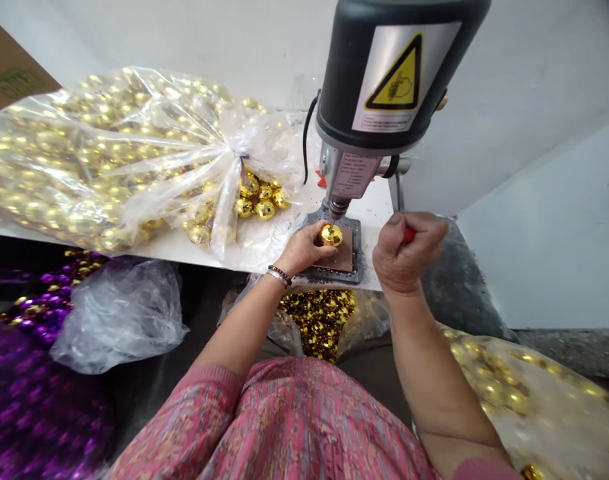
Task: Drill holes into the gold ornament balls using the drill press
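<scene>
Gold ball (331,235) pinched in left hand (307,249) beneath drill chuck (339,209); right hand (407,253) gripping red lever knob (409,235).

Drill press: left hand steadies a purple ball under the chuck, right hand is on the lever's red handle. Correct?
One error: the ball is gold, not purple, as the head view shows. The rest stands: the left hand steadies it under the chuck, and the right hand is on the lever's red handle.
</scene>
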